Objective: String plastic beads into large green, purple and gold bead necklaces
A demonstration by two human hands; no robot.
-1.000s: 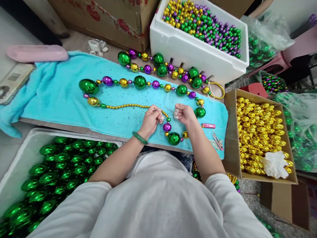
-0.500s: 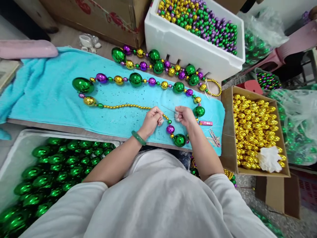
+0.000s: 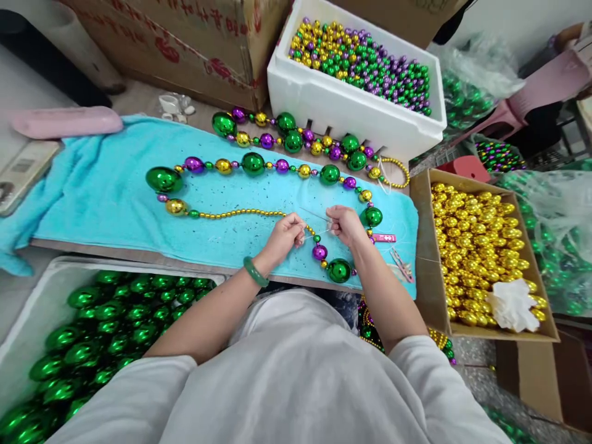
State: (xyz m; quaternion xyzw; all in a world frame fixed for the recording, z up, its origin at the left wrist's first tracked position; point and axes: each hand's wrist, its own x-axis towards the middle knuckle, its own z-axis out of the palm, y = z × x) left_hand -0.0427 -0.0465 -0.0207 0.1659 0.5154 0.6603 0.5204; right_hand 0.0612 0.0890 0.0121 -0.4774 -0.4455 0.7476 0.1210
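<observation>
A bead necklace of green, purple and gold balls (image 3: 253,164) lies in a long loop on a turquoise towel (image 3: 222,243). My left hand (image 3: 287,235) pinches its strand of small gold beads (image 3: 231,214) close to a small green bead (image 3: 317,238). To the right, my right hand (image 3: 345,224) is closed on a pale thin thread (image 3: 318,234) that runs across from my left hand. A thin, straight, needle-like line (image 3: 314,214) sticks out leftward from the right fingertips. White wrapping covers part of some fingers.
Another bead necklace (image 3: 293,141) lies behind, against a white foam box (image 3: 351,102) of small beads. A pink packet (image 3: 384,238) and small scissors (image 3: 401,265) lie at right. Gold beads fill a carton (image 3: 439,314); green balls fill a foam box (image 3: 50,290) at left.
The camera view has shifted slightly. My hands have drawn a little farther apart, with the thread between them stretched longer. Both keep their pinch.
</observation>
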